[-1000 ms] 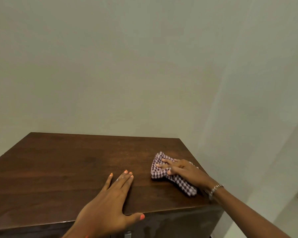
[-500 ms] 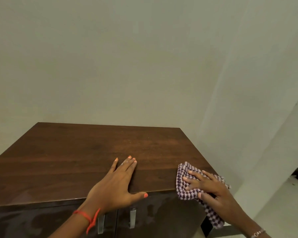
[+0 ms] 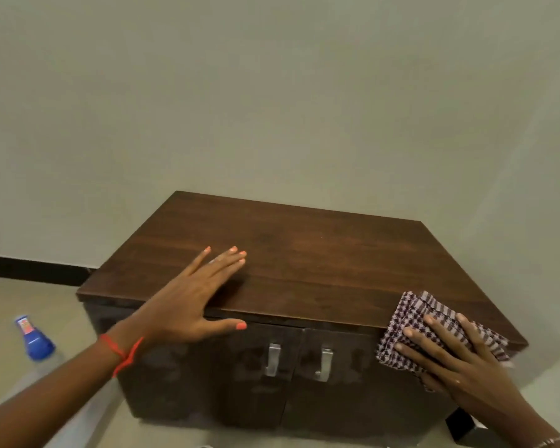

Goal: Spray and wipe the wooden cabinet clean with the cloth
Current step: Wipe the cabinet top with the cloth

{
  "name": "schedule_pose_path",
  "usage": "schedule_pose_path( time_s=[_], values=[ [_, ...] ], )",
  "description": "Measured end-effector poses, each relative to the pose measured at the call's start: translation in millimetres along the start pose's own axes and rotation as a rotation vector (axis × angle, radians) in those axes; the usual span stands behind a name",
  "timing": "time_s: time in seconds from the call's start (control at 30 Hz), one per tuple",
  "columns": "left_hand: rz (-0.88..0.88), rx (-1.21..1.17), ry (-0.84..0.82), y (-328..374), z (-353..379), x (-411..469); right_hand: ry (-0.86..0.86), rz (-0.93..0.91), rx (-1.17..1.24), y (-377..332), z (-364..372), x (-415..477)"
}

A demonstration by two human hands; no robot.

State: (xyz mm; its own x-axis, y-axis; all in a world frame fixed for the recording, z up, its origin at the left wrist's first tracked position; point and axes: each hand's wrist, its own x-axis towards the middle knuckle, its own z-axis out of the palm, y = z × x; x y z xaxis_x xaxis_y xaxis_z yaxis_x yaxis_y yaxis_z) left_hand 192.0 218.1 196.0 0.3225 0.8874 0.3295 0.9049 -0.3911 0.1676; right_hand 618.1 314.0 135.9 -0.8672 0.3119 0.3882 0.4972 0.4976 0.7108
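Your right hand [image 3: 450, 360] has slid the cloth [image 3: 414, 315] from the cabinet [image 3: 304, 253] top down over its front right edge, where the checked fabric now drapes onto the door. Your fingers lie straight and spread, pressing the cloth flat rather than gripping it. Your left hand [image 3: 188, 302] rests flat on the wooden top near the front edge, fingers extended, thumb hanging over the front. Two metal handles [image 3: 274, 358] sit side by side on the doors. A blue spray bottle [image 3: 34, 339] lies on the floor, well left of the cabinet.
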Motion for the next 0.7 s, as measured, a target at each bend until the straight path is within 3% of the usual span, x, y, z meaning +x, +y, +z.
schedule_pose_path(
  time_s=[0.2, 0.43, 0.57, 0.7],
  values=[
    [-0.224, 0.110, 0.063, -62.8, -24.4, -60.6, 0.057, -0.184, 0.083, -47.1, -15.2, 82.9],
    [-0.526, -0.695, 0.200, -70.8, -34.3, -72.2, 0.142, -0.357, 0.137, -137.9, -46.1, 211.0],
    [-0.577, -0.941, 0.209, -80.0, -42.8, -70.1, 0.161, -0.338, 0.075, -196.6, -61.0, 272.7],
    [-0.593, -0.905, 0.202, -95.2, -41.9, -74.6, 0.175, -0.305, -0.060, -240.8, -64.7, 313.9]
  ],
)
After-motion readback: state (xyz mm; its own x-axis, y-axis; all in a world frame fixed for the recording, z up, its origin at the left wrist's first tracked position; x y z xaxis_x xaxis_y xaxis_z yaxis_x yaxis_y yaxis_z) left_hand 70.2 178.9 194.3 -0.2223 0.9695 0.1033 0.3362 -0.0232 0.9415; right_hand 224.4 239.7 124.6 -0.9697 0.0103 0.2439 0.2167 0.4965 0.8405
